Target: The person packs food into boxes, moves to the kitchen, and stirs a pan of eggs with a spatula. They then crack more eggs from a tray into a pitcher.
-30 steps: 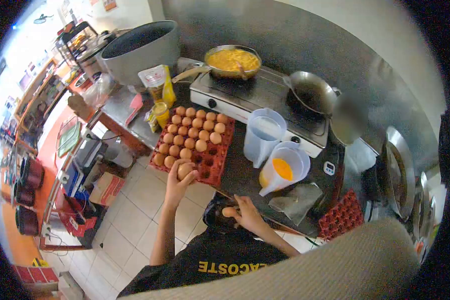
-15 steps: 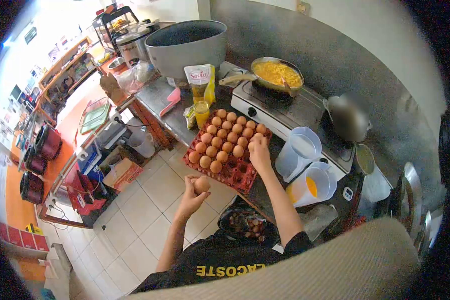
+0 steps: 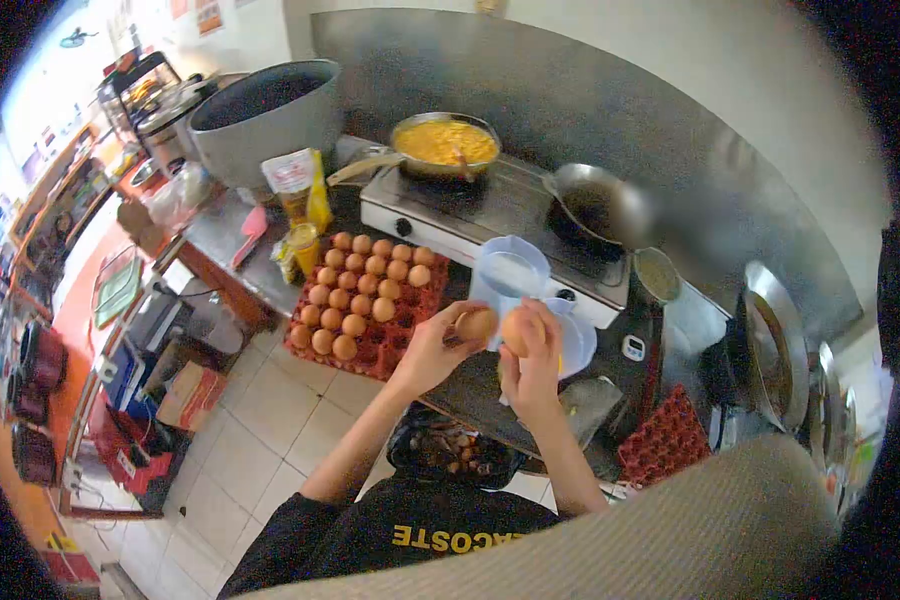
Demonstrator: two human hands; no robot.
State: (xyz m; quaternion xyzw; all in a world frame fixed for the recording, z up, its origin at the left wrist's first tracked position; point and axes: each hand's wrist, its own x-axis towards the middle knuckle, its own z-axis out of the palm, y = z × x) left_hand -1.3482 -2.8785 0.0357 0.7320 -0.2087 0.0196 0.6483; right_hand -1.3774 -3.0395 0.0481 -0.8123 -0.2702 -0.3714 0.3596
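Observation:
My left hand point(image 3: 432, 347) is closed around a brown egg point(image 3: 477, 323). Close beside it, my right hand point(image 3: 537, 365) grips another brown egg point(image 3: 519, 330). The two eggs are held near each other, above the front of the plastic jugs. One jug point(image 3: 511, 265) stands behind my hands; a second jug point(image 3: 577, 338), with a bit of yellow showing in it, is partly hidden by my right hand. To the left lies a red egg tray point(image 3: 395, 345) with rows of brown eggs point(image 3: 358, 285) and bare cups on its right side.
A pan of yellow food point(image 3: 445, 143) and a dark wok point(image 3: 590, 205) sit on the gas stove point(image 3: 420, 215). A black bin point(image 3: 450, 450) with eggshells stands below the counter edge. A second red tray point(image 3: 667, 437), a timer point(image 3: 633, 347) and a grey tub point(image 3: 270, 120) are around.
My right hand has lifted an egg from the tray and moved right. My left hand has come up with its egg beside it, over the jugs. The view has shifted right.

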